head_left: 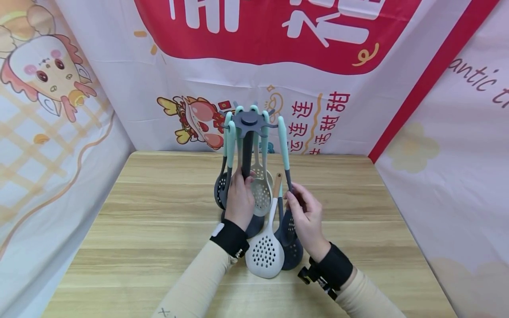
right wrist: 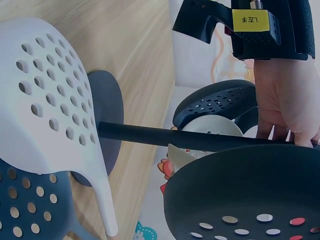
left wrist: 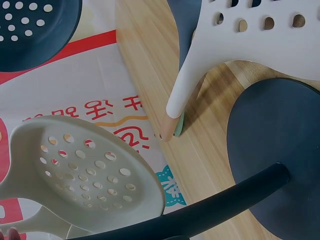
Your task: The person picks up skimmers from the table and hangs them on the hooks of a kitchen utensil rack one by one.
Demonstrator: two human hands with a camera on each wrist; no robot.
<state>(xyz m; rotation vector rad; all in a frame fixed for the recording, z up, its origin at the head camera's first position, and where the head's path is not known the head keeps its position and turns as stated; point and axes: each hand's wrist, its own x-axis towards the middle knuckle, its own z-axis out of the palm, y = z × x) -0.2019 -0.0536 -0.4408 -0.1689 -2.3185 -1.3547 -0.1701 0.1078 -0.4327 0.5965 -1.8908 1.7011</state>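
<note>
My left hand point(head_left: 240, 198) grips the black post point(head_left: 247, 152) of a utensil rack whose round dark base point(left wrist: 280, 140) stands on the table. Several mint-handled utensils hang from its hooked top point(head_left: 249, 118), among them a beige slotted spoon point(left wrist: 85, 165). On the right side, my right hand point(head_left: 309, 221) pinches the dark neck of a skimmer; its mint handle point(head_left: 282, 137) reaches up to a hook's tip. The skimmer's dark perforated bowl point(right wrist: 240, 190) is close before the post in the right wrist view, partly hidden by the hand in the head view.
A white slotted turner point(head_left: 265, 256) with a wooden handle end lies on the table point(head_left: 159, 229) in front of the rack. Beside it, partly underneath, is a dark slotted turner point(head_left: 293, 256). Printed cloth point(head_left: 254, 79) hangs behind the table.
</note>
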